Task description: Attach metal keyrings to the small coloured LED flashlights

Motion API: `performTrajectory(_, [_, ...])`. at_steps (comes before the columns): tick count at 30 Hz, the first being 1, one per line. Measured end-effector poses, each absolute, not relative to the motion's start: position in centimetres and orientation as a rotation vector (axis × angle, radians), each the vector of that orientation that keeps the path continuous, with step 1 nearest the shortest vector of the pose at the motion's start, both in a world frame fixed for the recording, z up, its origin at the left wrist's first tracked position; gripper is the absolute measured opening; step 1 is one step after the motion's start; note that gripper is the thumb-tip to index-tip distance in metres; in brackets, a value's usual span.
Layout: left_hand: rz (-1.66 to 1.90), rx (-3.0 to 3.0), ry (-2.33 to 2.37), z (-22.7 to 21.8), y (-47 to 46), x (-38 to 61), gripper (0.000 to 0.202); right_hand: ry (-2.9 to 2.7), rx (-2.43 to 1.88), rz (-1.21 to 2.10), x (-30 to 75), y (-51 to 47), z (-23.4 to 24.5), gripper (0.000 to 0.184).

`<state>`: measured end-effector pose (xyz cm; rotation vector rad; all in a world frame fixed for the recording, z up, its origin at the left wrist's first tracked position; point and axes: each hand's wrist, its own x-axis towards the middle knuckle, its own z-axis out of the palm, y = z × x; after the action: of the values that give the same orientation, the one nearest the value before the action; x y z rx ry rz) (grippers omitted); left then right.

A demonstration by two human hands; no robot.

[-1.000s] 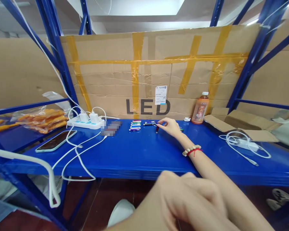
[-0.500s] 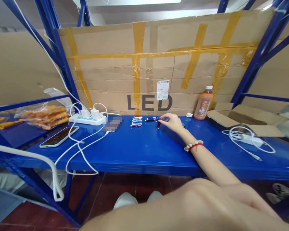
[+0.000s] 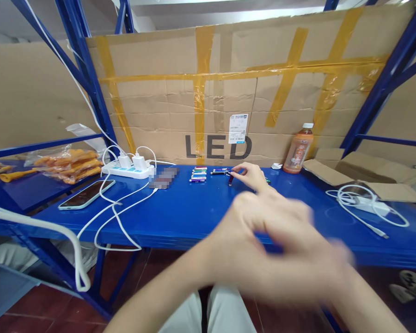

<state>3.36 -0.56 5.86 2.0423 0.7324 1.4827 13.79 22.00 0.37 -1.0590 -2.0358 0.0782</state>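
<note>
My right hand (image 3: 251, 176) reaches across the blue tabletop. Its thumb and index finger pinch the upper end of a small dark red cylinder (image 3: 230, 180). Close to those fingers lie a few dark and blue cylinders (image 3: 219, 172). Farther left is a neat stack of several small, shiny, coloured cylinders (image 3: 198, 174). Something green shows partly behind the hand. My left hand (image 3: 280, 245), large and smeared by motion, is in front of my right forearm and hides much of it. Its fingers are too blurred to read, and I cannot tell whether it touches the forearm.
A white power strip (image 3: 128, 171) with plugs and loose cables stands left, near a phone (image 3: 86, 195). At the right are a drink bottle (image 3: 299, 150), an open carton (image 3: 364, 171) and a coiled white cable (image 3: 367, 203). A large cardboard sheet (image 3: 152, 106) backs the shelf.
My left arm has swung up from the lower edge, bringing the left hand over my right forearm. My right hand stays at the dark red cylinder. The view has shifted slightly.
</note>
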Motion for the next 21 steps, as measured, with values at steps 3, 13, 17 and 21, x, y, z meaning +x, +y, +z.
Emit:
performTrajectory(3, [1.669,1.949,0.979,5.6,5.5,2.9,0.042,-2.055,-1.065,0.085,13.8,21.9,0.7,0.020])
performTrajectory(13, [1.244,2.334,1.787,-1.0,20.2,-1.1,0.044,-1.916,-0.743,0.418,13.4,23.1,1.3,0.032])
performTrajectory(17, [1.283,2.439,1.600,-1.5,20.4,-1.6,0.015,-1.958,-0.613,0.556,12.8,22.6,1.7,0.034])
performTrajectory(21, [1.493,2.289,1.535,-1.5,20.1,-2.1,0.016,-1.919,-0.780,0.457,13.5,22.8,1.7,0.030])
